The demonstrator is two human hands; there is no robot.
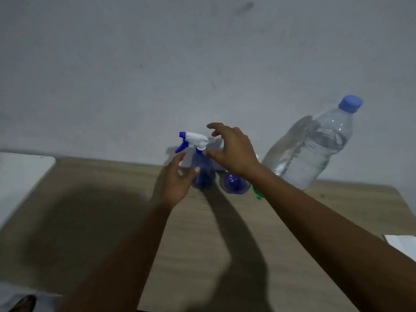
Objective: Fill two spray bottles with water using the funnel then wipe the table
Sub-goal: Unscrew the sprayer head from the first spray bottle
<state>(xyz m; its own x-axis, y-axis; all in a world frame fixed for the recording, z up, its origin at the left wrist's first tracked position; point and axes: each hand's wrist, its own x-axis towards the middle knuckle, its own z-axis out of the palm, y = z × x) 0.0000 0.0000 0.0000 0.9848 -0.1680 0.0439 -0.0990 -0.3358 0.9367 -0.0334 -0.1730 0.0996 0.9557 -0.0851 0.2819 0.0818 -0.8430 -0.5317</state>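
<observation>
Two blue spray bottles stand at the back of the wooden table (112,199), close to the wall. The left spray bottle (203,176) carries a white and blue trigger head (193,140). My left hand (175,183) is beside its body, fingers apart and curled toward it. Just right of the trigger head, my right hand (231,152) hovers with spread fingers. The right spray bottle (234,183) is partly hidden behind my right wrist. A large clear water bottle (315,145) with a blue cap stands further right. A green object (257,193) peeks out under my right forearm.
A grey wall rises right behind the table. A white surface (22,176) lies at the left edge, and a white sheet (403,243) at the right edge. My arms cast dark shadows over the table's middle.
</observation>
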